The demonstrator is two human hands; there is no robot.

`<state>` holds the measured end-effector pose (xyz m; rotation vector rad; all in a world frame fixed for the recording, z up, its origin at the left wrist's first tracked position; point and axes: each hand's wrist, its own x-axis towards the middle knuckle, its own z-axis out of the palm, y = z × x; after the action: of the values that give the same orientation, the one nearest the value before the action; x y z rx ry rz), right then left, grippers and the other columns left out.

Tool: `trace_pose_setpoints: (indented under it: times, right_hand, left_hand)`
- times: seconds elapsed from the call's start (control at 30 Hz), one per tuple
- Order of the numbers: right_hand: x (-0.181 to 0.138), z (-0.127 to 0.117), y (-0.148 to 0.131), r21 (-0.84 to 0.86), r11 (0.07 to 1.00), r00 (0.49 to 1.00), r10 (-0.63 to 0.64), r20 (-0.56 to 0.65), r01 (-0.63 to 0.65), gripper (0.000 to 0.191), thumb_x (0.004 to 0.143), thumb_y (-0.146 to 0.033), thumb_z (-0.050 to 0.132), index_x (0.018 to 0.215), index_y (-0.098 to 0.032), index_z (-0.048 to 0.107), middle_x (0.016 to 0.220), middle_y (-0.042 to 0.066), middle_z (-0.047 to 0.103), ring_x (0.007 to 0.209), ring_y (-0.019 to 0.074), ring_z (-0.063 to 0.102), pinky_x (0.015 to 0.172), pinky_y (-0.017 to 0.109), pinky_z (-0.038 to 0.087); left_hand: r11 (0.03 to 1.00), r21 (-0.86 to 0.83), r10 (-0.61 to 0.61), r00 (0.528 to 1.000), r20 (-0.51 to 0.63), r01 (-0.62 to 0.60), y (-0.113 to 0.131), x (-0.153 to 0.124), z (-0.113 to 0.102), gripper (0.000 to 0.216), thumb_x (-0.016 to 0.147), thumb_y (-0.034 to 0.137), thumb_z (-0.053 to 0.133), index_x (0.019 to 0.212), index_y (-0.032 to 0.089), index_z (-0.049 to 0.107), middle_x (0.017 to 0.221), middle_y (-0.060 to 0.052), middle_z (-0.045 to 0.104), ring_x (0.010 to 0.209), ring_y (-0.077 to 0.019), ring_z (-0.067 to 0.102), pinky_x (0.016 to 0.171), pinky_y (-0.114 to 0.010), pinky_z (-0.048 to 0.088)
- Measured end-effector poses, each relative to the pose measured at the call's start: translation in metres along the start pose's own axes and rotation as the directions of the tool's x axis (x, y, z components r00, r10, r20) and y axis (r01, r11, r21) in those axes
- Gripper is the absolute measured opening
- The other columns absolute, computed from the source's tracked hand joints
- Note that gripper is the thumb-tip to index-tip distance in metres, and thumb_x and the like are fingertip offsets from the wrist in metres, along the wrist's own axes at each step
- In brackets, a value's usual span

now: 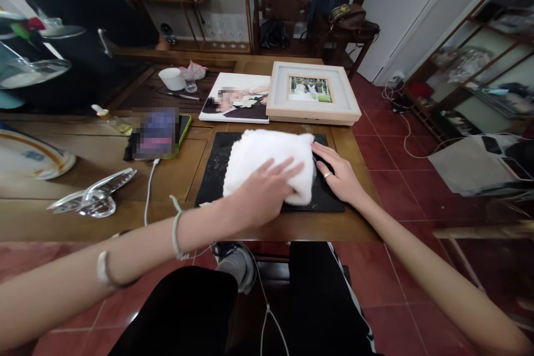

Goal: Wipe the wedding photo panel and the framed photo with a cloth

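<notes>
A folded white fluffy towel lies on a black mat at the table's near edge. My left hand rests on top of the towel's lower right part, its fingers spread and flat. At the towel's right edge is my right hand, fingers stretched out with the tips against the upper right corner. A ring sits on one of its fingers. Between the right thumb and fingers a small dark patch shows, which I cannot make out. Whatever may be beneath the towel is hidden.
Behind the mat lie a photo print and a pale wooden picture frame. To the left are a phone on a white cable, a small dropper bottle, a shiny metal piece and a white cup.
</notes>
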<state>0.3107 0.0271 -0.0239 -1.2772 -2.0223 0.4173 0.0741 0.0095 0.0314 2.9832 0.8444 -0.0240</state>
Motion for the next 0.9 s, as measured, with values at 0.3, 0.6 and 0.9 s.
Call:
trace_pose_setpoints:
  times: [0.3,0.6,0.9]
  right_hand:
    - [0.000,-0.001,-0.003,0.013,1.000,1.000,0.006,0.013,-0.007,0.042,0.094,-0.026,0.044,0.135,-0.024,0.056,0.140,0.006,0.055,0.135,0.0234,0.045,0.115,0.050,0.032]
    - [0.000,-0.001,-0.004,0.025,1.000,1.000,0.002,0.013,-0.002,0.041,0.095,-0.029,0.044,0.134,-0.027,0.056,0.140,0.004,0.055,0.135,0.0231,0.044,0.114,0.051,0.033]
    - [0.000,0.000,-0.002,0.013,1.000,1.000,0.009,0.006,-0.009,0.042,0.095,-0.026,0.043,0.134,-0.025,0.056,0.140,0.006,0.055,0.134,0.0223,0.045,0.115,0.050,0.033]
  left_hand:
    - [0.990,0.107,-0.100,0.992,0.080,0.091,-0.034,0.029,-0.005,0.044,0.080,0.003,0.050,0.120,0.014,0.066,0.158,-0.014,0.024,0.146,-0.0369,0.019,0.111,-0.063,0.027]
    - [0.996,0.065,0.056,0.998,-0.032,-0.054,0.063,-0.038,0.005,0.022,0.082,0.025,0.064,0.100,0.020,0.076,0.154,-0.012,0.034,0.141,-0.0405,0.030,0.111,-0.057,0.033]
    - [0.991,0.077,-0.114,0.993,0.042,0.111,-0.071,0.001,-0.005,0.048,0.078,0.000,0.043,0.116,0.016,0.068,0.158,-0.010,0.027,0.146,-0.0311,0.022,0.114,-0.056,0.026]
